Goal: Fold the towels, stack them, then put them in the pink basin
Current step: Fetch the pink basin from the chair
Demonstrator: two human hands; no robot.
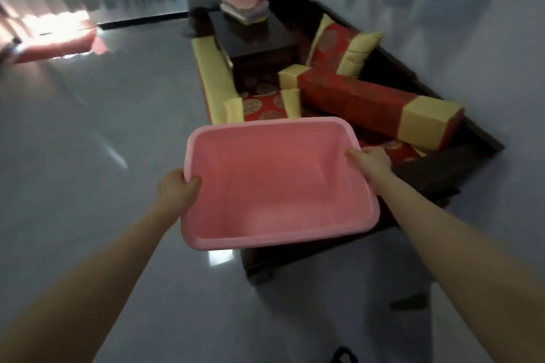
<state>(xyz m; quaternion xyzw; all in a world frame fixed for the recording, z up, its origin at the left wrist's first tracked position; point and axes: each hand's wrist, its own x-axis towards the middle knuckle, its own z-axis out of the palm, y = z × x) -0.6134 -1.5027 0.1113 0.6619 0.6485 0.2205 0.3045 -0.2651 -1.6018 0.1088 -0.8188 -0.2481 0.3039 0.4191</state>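
Observation:
I hold the pink basin (274, 186) in the air in front of me, tilted, with nothing inside it. My left hand (177, 190) grips its left rim, thumb inside. My right hand (370, 160) grips the right rim. Far ahead, a stack of folded towels (244, 6), pink on top with purple and pale ones below, sits on a small dark table (253, 35).
The dark table stands on a low wooden couch (436, 174) with red and yellow cushions and a long bolster (371, 103), running along the right wall. Grey glossy floor (88, 141) stretches to the left. Curtains hang at the back, with bright light at the far left.

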